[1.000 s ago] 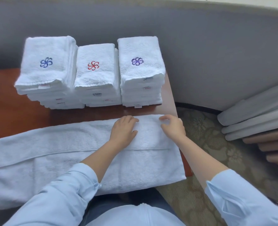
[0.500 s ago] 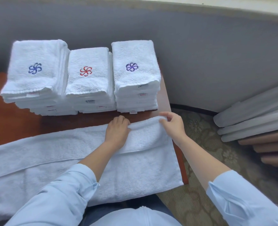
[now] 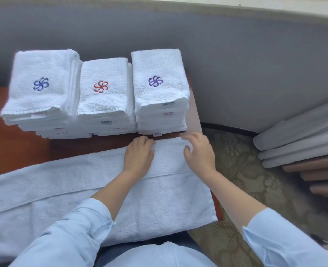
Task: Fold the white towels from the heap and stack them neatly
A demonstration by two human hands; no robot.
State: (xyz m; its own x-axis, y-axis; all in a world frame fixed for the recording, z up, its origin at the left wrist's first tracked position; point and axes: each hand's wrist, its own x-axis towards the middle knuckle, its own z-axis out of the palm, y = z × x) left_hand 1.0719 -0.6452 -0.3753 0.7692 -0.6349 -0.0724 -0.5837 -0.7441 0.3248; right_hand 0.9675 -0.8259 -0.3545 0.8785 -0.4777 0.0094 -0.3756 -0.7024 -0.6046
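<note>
Both of my hands rest on the far edge of the white towel (image 3: 101, 189): left hand (image 3: 139, 156) pressed flat and released, right hand (image 3: 198, 151) curled, pinching the far right corner. Its upper layer is folded lengthwise across the wooden table (image 3: 14, 147). Behind stand three folded stacks (image 3: 105, 97), just beside one another.

A long white towel (image 3: 93, 191) lies flat across the worktop (image 3: 14, 151), its far long edge folded toward the near side, leaving a lengthwise seam. Behind it stand three stacks of folded white towels, side by side: blue emblem (image 3: 41, 84), red emblem (image 3: 101, 86), purple emblem (image 3: 155, 81) on top.
</note>
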